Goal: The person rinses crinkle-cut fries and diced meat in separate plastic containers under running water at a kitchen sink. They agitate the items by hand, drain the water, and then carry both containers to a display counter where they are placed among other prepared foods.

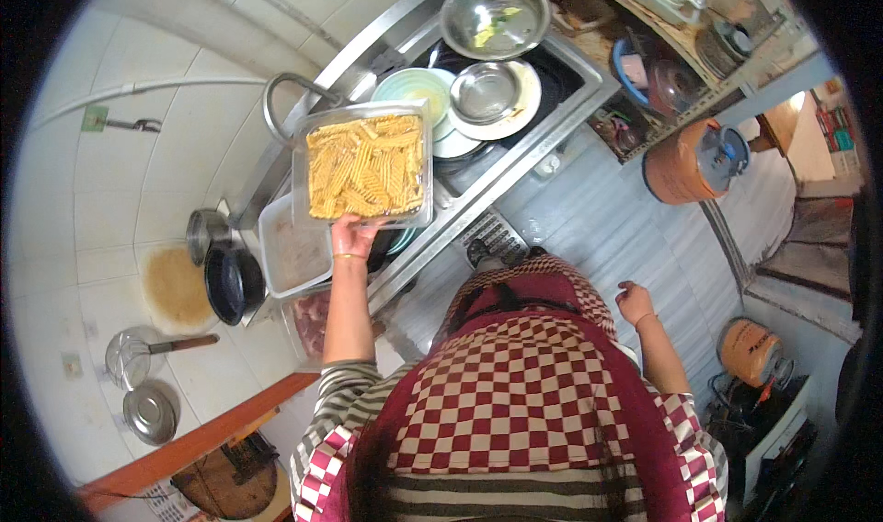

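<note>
My left hand (353,236) grips the near edge of a clear plastic container (299,177). Inside it lie yellow crinkle-cut strips (365,167), which look like potato. The container is over the left part of a stainless steel sink (476,187), partly hiding the plates and the basin. Just below and left of it is a white plastic tub (293,246), partly covered by the container. My right hand (633,302) hangs low at my right side above the floor, fingers loosely bent and nothing seen in it.
Stacked plates (528,111), a small steel bowl (485,93) and a large steel bowl (495,18) crowd the sink. A curved faucet (276,108) rises behind. Raw meat fills a container (310,322) by my left forearm. An orange gas cylinder (679,167) stands right, below shelving (731,87).
</note>
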